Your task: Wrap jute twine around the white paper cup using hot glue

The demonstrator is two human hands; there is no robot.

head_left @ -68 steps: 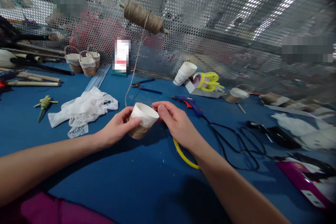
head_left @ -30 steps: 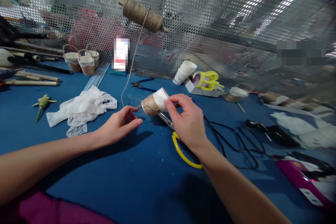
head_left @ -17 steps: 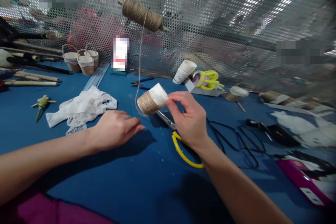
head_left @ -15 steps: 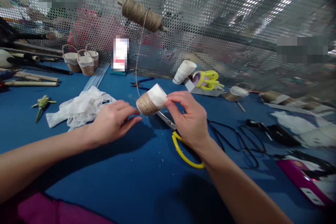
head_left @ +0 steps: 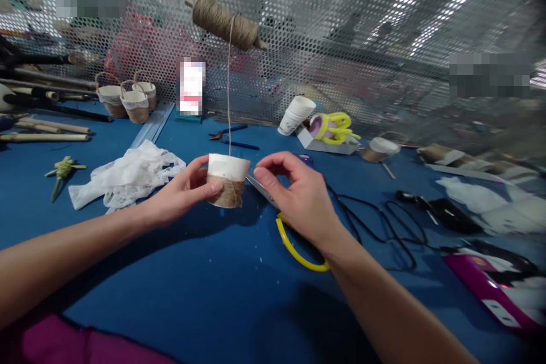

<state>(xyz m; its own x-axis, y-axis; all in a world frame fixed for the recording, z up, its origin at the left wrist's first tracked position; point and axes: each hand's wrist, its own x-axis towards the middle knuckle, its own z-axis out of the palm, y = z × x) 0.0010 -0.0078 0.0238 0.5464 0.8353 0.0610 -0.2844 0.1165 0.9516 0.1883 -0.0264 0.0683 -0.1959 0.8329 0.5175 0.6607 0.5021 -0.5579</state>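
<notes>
White cup in left hand, contents unclear

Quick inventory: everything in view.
Cup: 1, white-brown, centre
Twine: 1, brown, above cup
Spool: 1, brown, top
Mesh: 1, grey, back
Table: 1, blue, below
Baskets: 4, brown, three left, one right
Lace: 1, white, left
Woven piece: 1, green, left
Sticks: several, tan, black, left
Screen: 1, white, back
Pliers: 1, blue, back
Cup stack: 1, white, back
Bundle: 1, yellow, right
Scissors: 1, yellow-handled, centre
Cable: 1 tangle, black, right
Power strip: 1, purple, right
Clutter: several, mixed, right
Left grip: 1, bare, on cup
Right grip: 1, bare, beside cup
</notes>
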